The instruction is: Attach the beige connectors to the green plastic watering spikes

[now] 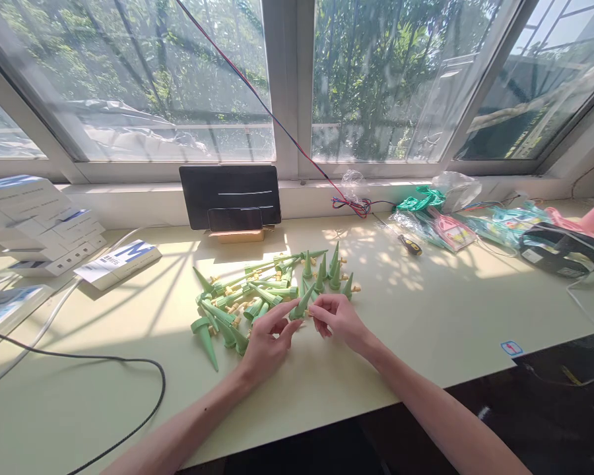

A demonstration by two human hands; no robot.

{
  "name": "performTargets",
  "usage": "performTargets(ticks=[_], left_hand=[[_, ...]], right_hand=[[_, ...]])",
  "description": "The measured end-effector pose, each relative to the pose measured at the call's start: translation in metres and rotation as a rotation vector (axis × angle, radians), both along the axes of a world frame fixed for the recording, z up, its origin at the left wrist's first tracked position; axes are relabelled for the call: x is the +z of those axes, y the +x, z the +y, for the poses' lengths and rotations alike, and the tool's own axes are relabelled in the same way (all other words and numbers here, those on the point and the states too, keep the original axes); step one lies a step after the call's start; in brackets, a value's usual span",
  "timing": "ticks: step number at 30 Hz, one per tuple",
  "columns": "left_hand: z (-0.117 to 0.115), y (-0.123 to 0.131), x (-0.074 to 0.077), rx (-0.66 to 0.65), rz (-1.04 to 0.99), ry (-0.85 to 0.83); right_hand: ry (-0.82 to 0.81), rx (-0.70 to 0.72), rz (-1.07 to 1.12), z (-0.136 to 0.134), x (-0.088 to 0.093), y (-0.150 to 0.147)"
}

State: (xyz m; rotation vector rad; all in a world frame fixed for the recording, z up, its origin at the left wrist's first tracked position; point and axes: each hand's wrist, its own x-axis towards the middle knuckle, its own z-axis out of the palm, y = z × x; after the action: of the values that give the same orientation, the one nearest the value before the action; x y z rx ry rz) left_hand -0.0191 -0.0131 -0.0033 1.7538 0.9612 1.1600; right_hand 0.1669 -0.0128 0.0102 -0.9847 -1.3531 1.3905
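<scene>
My left hand [270,338] is closed around the base of a green plant watering spike [303,303], which points up with a slight tilt. My right hand [339,320] pinches at the right side of that base, where a small yellow valve [309,314] partly shows between the fingertips. Just behind my hands, several more green spikes [334,262] stand upright on their bases, with yellow valves sticking out sideways. To the left lies a loose pile of green spikes [222,310], many with yellow valves, pointing in different directions.
A tablet [230,194] with a phone [235,219] leans by the window. White boxes [34,218] are stacked at left, beside a black cable [129,360]. A screwdriver [410,245], bagged parts [450,231] and a black device [557,249] lie at right. The table's front edge [455,384] is near.
</scene>
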Motion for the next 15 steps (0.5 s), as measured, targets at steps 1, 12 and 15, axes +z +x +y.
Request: performTargets(ticks=[1,12,15], left_hand=[[0.0001,-0.0005,-0.0004,0.003,0.005,0.007],[0.0007,-0.0022,-0.0037,0.053,0.070,-0.019],[0.0003,-0.0015,-0.0018,0.024,0.040,-0.018]], right_hand=[[0.009,-0.004,-0.009,-0.0002,-0.0002,-0.0001],[0.123,-0.071,-0.106,-0.0024,-0.0035,-0.0014],[0.080,-0.045,-0.072,-0.0013,-0.0031,-0.0005]])
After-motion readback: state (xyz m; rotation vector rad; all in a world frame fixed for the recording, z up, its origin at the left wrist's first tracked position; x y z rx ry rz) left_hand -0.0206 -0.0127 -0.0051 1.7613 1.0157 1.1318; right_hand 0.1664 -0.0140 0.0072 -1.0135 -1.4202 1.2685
